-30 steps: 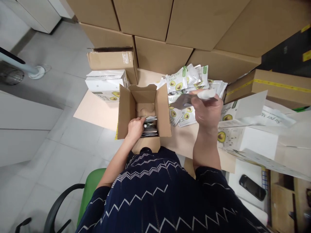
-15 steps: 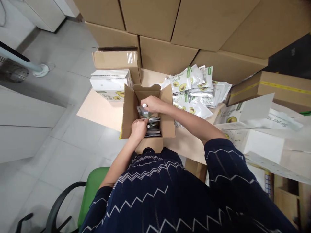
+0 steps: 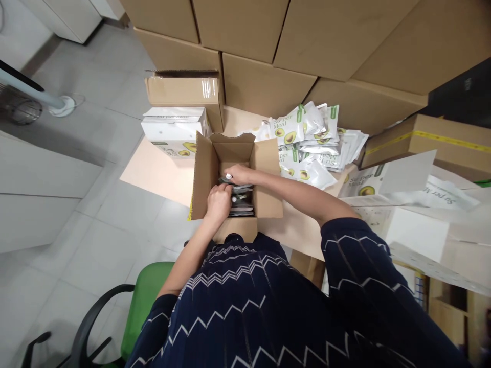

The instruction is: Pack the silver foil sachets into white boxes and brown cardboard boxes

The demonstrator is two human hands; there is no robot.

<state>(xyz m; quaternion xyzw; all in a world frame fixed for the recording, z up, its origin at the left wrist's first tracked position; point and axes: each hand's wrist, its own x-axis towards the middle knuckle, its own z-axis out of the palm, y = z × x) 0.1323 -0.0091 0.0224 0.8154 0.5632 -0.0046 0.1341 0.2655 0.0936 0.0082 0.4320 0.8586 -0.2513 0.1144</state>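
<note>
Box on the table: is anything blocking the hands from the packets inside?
Nothing visible is. The box has its flaps open, and both hands are inside it: the left hand rests against the near side of the packets, and the right hand touches their far end.

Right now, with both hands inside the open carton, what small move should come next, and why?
Probably press the pouch down against the row of pouches and release it. The right hand holds it low inside the open carton, at the row's far end, while the left hand rests on the row.
</note>
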